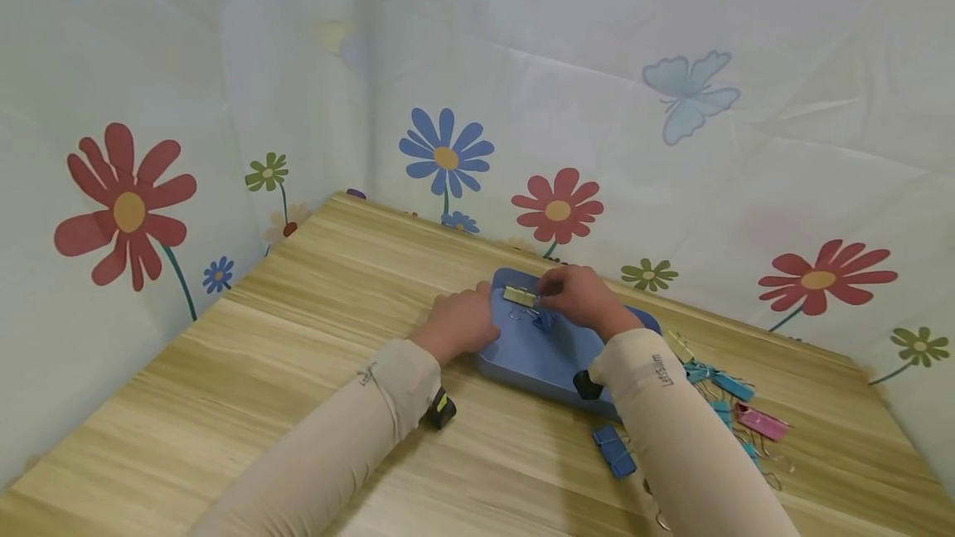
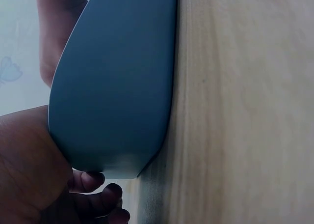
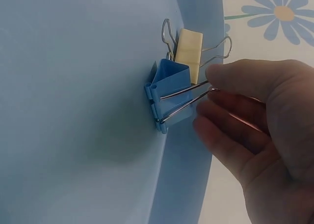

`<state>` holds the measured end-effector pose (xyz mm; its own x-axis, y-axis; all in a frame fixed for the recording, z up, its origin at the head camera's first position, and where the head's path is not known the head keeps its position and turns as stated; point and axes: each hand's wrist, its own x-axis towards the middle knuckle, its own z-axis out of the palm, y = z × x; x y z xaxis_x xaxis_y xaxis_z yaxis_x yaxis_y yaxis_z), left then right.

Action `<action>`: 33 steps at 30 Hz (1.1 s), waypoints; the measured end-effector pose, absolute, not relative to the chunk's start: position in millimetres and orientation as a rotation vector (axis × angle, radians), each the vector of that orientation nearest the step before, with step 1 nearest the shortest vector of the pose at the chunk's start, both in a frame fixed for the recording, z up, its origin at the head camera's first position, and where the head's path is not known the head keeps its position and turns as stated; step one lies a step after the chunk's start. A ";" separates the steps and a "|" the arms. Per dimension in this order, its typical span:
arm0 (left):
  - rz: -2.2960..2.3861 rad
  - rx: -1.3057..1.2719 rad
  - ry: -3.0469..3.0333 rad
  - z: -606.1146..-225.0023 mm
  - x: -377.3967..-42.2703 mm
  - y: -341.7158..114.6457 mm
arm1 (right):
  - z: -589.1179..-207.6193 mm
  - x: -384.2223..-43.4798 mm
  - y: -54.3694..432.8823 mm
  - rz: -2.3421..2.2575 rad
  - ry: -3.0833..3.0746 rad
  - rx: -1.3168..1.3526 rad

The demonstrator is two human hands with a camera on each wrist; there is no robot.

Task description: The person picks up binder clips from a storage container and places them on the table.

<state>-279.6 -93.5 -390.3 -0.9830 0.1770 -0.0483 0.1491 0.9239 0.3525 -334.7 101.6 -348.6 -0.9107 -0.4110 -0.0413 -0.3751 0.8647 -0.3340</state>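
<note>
A blue tray [image 1: 545, 359] stands on the wooden table. My left hand [image 1: 462, 321] grips its left end; in the left wrist view the fingers [image 2: 100, 199] curl at the tray's outer wall, and the rest of the grip is hidden. Over the tray's far side, my right hand [image 1: 580, 298] pinches a wire handle of a blue binder clip [image 3: 171, 91] between thumb and fingertips. The clip is inside the tray by its wall. Right beside it is a pale yellow binder clip [image 3: 189, 49] with its wire handles spread.
To the right of the tray lie a loose group of binder clips: a pink clip [image 1: 761, 421], a teal clip [image 1: 733, 384], a yellow clip [image 1: 680, 346] and others. A dark blue clip [image 1: 615, 452] lies before the tray. A flower-printed curtain [image 1: 477, 40] hangs behind the table [image 1: 298, 338].
</note>
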 end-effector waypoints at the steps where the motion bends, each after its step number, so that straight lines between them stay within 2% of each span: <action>1: 0.542 0.254 3.004 -390.0 -279.3 -93.8 | -348.6 -334.7 101.2 -0.488 2.922 -0.620; 9: 0.555 0.266 2.997 -387.1 -277.7 -92.6 | -345.5 -334.0 103.8 -0.426 2.901 -0.680; 19: 0.572 0.266 2.999 -389.2 -278.6 -93.2 | -323.5 -318.4 109.2 -0.385 2.862 -0.736; 33: 0.610 0.265 2.987 -387.7 -277.6 -92.7 | -298.5 -274.5 151.2 -0.648 2.893 -0.758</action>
<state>-277.6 -92.7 -387.7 -0.9818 0.1848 -0.0447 0.1525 0.9057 0.3955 -274.5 151.2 -298.5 -0.8742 -0.4847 0.0281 -0.4503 0.7879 -0.4201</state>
